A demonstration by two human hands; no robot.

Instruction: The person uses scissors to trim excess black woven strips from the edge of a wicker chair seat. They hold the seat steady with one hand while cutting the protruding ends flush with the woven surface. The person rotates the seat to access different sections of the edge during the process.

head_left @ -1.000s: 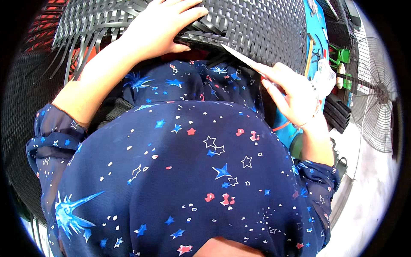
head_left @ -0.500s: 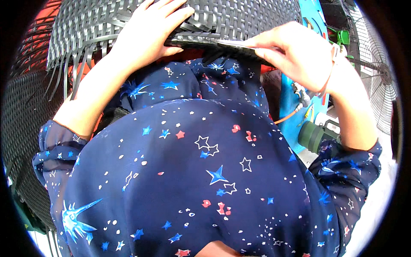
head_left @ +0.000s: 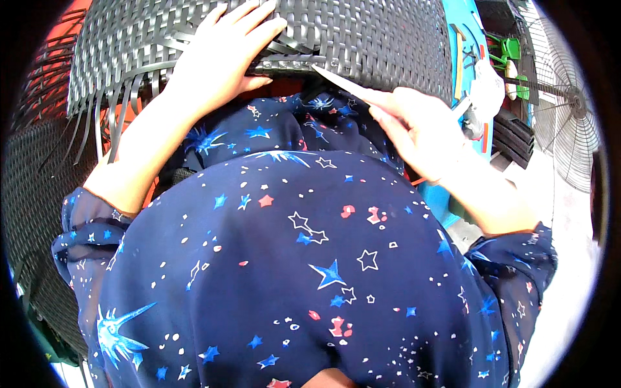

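- Both hands work at the near rim of a dark grey woven plastic-strip basket [head_left: 362,39].
- Left hand [head_left: 220,61] lies flat, fingers spread, pressing the weave.
- Right hand [head_left: 420,129] pinches a pale flat strip [head_left: 339,81] (its tip meets the rim).
- Beyond, right: a round wire fan [head_left: 569,110].

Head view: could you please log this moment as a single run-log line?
left hand: flat on woven panel | right hand: pinching pale strip, tip at weave edge | fan: at right
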